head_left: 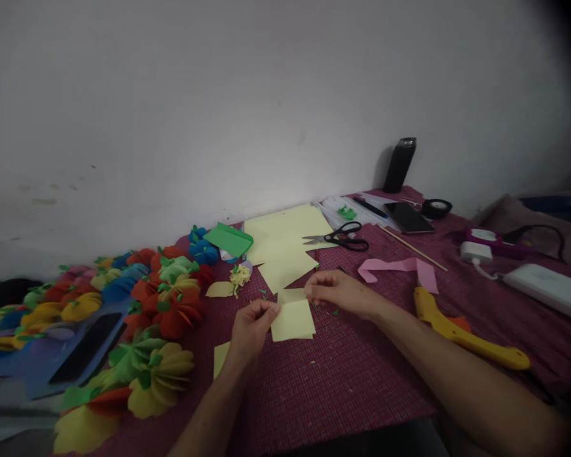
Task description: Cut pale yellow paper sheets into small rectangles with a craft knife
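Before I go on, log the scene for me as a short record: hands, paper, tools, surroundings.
Left hand: left hand pinches the left edge of a small pale yellow paper
Right hand: right hand has its fingertips at the paper's upper right
Cutting tool: black-handled scissors, blades over larger yellow sheets
Right side: yellow glue gun, pink strip, wooden stick
Left side: many colourful paper pumpkins
Far right: dark bottle, upright near the wall
Surface: reddish cloth
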Demonstrator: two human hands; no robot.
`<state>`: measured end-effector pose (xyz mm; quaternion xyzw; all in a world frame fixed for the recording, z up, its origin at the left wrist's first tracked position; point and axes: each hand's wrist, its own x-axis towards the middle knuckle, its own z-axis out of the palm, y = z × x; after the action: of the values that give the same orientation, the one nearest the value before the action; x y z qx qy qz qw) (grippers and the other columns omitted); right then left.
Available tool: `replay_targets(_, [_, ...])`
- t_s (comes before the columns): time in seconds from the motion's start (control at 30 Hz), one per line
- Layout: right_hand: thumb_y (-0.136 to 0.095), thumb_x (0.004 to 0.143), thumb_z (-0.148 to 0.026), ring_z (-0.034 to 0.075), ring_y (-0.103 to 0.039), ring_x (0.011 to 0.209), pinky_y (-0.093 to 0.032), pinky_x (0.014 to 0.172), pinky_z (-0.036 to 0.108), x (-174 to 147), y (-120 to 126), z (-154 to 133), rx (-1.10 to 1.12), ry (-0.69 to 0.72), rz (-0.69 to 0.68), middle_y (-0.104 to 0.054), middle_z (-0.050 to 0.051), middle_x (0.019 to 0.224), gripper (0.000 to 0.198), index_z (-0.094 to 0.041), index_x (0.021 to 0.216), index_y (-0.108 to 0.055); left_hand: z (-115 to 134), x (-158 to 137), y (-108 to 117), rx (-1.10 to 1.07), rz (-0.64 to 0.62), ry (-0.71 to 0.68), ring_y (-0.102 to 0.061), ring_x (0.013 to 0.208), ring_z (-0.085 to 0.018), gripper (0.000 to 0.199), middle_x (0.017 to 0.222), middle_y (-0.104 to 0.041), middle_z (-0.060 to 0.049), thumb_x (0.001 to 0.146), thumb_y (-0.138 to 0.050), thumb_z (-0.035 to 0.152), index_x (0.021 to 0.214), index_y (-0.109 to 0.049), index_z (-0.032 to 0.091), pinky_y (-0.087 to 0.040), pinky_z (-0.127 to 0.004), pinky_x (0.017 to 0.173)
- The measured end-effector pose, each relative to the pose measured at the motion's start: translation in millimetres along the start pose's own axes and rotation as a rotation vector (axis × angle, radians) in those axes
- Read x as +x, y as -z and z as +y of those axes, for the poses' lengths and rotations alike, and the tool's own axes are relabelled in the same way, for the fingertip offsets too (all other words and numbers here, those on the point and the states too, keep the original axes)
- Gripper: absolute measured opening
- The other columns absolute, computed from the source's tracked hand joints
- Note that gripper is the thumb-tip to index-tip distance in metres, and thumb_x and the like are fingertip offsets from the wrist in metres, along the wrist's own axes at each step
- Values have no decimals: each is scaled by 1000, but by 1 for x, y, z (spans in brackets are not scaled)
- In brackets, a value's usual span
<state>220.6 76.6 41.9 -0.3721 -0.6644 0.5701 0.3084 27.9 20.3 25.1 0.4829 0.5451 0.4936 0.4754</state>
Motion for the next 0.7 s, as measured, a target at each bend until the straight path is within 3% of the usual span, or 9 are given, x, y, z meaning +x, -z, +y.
replay_targets(0.2, [-53, 70, -31, 7, -41, 50, -32, 49, 19, 0, -21, 9, -90, 30, -93, -50, -3, 55, 18, -14, 65, -58, -4, -3, -7, 29, -117, 35, -49, 56, -12, 22, 61, -59, 0, 65, -62, 36, 69, -62, 14, -36, -20, 53])
replay_targets(0.4, [-52, 70, -26, 7, -38, 49, -29, 46, 18, -1, -23, 13, -135, 45, -142, -46, -4, 52, 15, -14, 64, -59, -6, -3, -8, 104, -208, 70, -45, 49, -10, 23, 54, -56, 1, 66, -60, 37, 62, -63, 14, -31, -20, 48])
replay_targets(0.7, [-57, 66, -31, 8, -43, 51, -33, 50, 20, -1, 7, 3, -30, -41, -36, -53, -2, 56, 17, -14, 65, -60, 5, 3, 11, 119, -81, -4, -41, 46, -8, 26, 51, -55, 1, 68, -59, 35, 53, -58, 14, -31, -18, 48])
